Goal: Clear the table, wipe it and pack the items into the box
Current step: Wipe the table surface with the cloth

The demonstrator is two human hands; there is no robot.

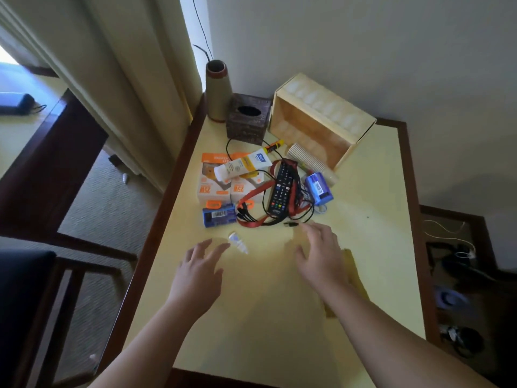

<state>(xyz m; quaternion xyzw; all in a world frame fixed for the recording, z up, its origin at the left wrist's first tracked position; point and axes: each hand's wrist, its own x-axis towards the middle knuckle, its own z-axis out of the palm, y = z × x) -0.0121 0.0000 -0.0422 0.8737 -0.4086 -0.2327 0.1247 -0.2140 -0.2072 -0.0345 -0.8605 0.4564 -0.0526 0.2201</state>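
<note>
A pile of items lies mid-table: a black remote [280, 189] on red and black cables [253, 211], a white lotion tube [242, 165] across two orange-and-white boxes [215, 180], two blue packs [218, 218] [319, 188], a stack of paper cups [309, 163] and a small white tube [238, 242]. A wooden box [321, 121] lies on its side at the back. My left hand [199, 271] hovers open just left of the small tube. My right hand [321, 254] is open too, fingertips near a black cable end [291, 224].
A yellow table [265, 317] with a dark wood rim [165, 208] stands in a wall corner. A dark tissue box [247, 119] and a tall cone-shaped vase [218, 91] stand at the back left. A chair [42, 289] is at the left, cables on the floor at right.
</note>
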